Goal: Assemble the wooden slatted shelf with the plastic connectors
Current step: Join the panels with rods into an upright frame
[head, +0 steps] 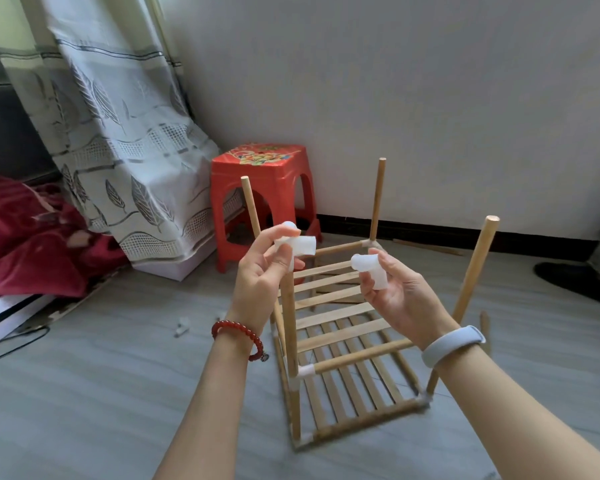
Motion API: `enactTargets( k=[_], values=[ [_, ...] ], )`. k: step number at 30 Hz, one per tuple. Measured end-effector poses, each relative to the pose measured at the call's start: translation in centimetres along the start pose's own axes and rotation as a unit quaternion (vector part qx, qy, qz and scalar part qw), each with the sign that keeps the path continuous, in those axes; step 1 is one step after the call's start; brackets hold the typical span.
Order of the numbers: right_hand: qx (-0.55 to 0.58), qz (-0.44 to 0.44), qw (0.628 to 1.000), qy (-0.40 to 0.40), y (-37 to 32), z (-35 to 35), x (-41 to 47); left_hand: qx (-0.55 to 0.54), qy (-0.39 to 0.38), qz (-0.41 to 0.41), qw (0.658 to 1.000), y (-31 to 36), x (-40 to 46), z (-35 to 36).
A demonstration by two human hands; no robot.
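Note:
A partly built wooden slatted shelf (pixel 347 344) stands on the floor, two slatted tiers joined by white plastic connectors, with upright dowels (pixel 476 268) rising bare at the top. My left hand (pixel 262 275) pinches a white plastic corner connector (pixel 300 244) above the near-left upright. My right hand (pixel 400 292) pinches a second white connector (pixel 369 268) over the upper tier. Both connectors are held in the air, a little apart from each other and clear of the dowel tops.
A red plastic stool (pixel 262 199) stands behind the shelf by the wall. A patterned curtain (pixel 118 133) hangs at left, with red cloth (pixel 25 237) below it. Loose wooden sticks (pixel 430 247) lie along the skirting. Small white plastic bits (pixel 182 327) lie on the grey floor.

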State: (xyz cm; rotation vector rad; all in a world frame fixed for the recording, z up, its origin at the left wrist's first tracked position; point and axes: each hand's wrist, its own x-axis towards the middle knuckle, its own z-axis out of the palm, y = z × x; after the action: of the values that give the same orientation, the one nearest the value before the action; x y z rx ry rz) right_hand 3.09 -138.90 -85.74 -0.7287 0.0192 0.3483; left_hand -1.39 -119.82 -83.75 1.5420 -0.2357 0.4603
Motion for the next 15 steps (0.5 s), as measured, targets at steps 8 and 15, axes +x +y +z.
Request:
enactTargets(
  k=[8,15],
  values=[
    [-0.006,-0.001,1.000,-0.009,0.2,0.2,0.1,0.011,0.015,-0.001,1.000,0.2,-0.5,0.7],
    [-0.011,-0.003,1.000,-0.009,0.2,0.0,0.0,0.011,0.044,-0.020,0.999,0.2,0.5,1.0]
  ],
)
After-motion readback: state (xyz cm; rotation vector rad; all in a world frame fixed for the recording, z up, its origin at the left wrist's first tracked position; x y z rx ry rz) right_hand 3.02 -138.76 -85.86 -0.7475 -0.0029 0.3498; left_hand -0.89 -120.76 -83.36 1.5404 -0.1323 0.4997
